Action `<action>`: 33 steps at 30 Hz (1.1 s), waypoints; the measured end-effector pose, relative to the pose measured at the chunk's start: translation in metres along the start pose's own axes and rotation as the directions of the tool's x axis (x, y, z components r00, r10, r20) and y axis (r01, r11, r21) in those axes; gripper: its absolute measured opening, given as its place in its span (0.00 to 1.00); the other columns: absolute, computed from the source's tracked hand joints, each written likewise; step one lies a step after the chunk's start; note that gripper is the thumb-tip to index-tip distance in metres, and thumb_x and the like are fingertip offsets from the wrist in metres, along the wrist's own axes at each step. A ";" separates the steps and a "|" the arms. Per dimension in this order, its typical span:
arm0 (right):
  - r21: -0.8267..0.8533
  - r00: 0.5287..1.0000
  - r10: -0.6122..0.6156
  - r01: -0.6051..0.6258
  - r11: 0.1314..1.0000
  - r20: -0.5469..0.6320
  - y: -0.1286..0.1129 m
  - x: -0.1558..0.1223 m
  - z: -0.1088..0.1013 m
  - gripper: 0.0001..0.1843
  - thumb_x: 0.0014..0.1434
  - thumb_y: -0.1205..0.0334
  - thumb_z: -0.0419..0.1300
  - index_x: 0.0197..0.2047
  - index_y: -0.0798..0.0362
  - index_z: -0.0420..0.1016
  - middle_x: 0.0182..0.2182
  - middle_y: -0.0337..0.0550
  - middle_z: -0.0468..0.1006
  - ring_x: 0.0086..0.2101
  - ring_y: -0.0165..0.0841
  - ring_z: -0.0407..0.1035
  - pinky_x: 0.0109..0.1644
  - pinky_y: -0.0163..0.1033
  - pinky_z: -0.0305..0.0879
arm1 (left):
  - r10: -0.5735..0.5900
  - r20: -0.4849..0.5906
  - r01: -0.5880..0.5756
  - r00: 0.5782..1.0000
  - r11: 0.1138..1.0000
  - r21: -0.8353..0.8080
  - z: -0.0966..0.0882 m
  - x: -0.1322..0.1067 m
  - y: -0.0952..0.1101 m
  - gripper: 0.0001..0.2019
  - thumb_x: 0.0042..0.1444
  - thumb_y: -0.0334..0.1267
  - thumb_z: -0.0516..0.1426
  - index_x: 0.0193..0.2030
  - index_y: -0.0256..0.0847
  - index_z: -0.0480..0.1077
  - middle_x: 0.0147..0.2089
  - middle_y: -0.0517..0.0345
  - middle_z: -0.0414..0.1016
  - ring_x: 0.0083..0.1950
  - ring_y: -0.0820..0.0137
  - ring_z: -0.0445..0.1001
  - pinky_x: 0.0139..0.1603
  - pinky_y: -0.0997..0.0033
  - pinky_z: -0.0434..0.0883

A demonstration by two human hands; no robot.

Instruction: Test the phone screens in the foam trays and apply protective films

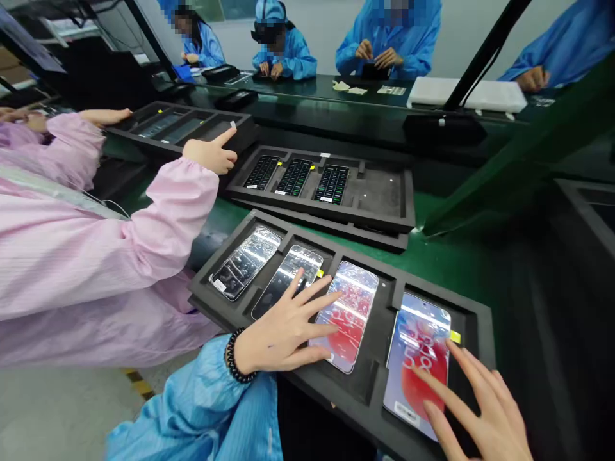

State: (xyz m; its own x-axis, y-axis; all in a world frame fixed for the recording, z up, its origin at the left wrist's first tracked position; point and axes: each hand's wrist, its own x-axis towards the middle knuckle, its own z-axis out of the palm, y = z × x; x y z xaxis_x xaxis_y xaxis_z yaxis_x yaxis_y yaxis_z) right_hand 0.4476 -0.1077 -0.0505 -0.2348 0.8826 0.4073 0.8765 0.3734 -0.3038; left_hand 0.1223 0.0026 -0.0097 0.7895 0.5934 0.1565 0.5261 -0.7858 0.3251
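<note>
A black foam tray (pixel 375 378) in front of me holds several smartphones in separate slots. Over its middle, my left hand (pixel 291 323) is spread, fingertips at a phone with a lit red and lilac screen (pixel 353 314) and across a dark-screened phone (pixel 276 288). My right hand (pixel 475 397) has its fingers apart over another lit phone (pixel 423 358) in the right slot, beside a yellow tab (pixel 455 337). That phone bears a white label near its lower end. In the left slot lies a dark phone in wrinkled clear film (pixel 245 262). Neither hand grips anything.
Behind it, stacked trays (pixel 384 221) hold dark phones with green marks (pixel 331 184). To my left, a co-worker in a pink sleeve (pixel 177 205) reaches over another tray (pixel 192 121). Co-workers in blue (pixel 389 38) sit across the bench. A black post (pixel 485 57) rises there.
</note>
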 end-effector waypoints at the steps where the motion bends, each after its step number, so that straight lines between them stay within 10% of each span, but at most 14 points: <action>1: -0.013 0.998 0.052 -0.052 0.999 0.031 0.000 0.000 0.001 0.20 0.67 0.56 0.53 0.60 0.44 0.74 0.71 0.47 0.58 0.66 0.57 0.59 0.68 0.75 0.49 | -0.044 0.003 0.044 0.999 0.999 0.011 0.001 0.001 0.000 0.21 0.69 0.50 0.50 0.60 0.45 0.73 0.75 0.46 0.56 0.79 0.48 0.45 0.73 0.26 0.42; 8: 0.013 0.917 0.391 -0.391 0.920 -0.076 -0.019 -0.001 -0.010 0.29 0.69 0.47 0.47 0.71 0.40 0.60 0.72 0.43 0.57 0.67 0.61 0.56 0.65 0.73 0.54 | -0.068 -0.181 0.077 0.981 0.996 0.046 0.001 0.010 0.006 0.27 0.72 0.51 0.40 0.69 0.41 0.62 0.77 0.40 0.48 0.80 0.51 0.34 0.73 0.24 0.40; 27: 0.067 0.893 0.445 -0.440 0.895 -0.069 -0.045 0.019 -0.010 0.25 0.70 0.59 0.54 0.68 0.43 0.63 0.67 0.46 0.65 0.65 0.46 0.61 0.68 0.56 0.61 | -0.195 -0.108 0.206 0.975 0.973 0.103 0.010 0.012 0.006 0.24 0.71 0.44 0.46 0.72 0.43 0.57 0.78 0.39 0.43 0.80 0.46 0.35 0.72 0.23 0.40; 33: 0.055 0.925 0.377 -0.374 0.926 -0.047 -0.031 0.035 -0.020 0.20 0.69 0.59 0.54 0.63 0.45 0.69 0.65 0.48 0.67 0.63 0.45 0.63 0.67 0.56 0.63 | -0.041 -0.026 0.045 0.999 0.977 0.207 -0.012 0.034 0.003 0.26 0.70 0.51 0.48 0.70 0.44 0.58 0.78 0.40 0.45 0.79 0.45 0.41 0.72 0.24 0.40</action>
State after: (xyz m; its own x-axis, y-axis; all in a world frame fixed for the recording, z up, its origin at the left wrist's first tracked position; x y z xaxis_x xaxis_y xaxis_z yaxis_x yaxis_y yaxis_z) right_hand 0.4204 -0.0945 -0.0093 0.1326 0.9437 0.3029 0.8760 0.0314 -0.4812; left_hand 0.1466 0.0226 0.0075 0.7589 0.6293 0.1673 0.6154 -0.7771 0.1315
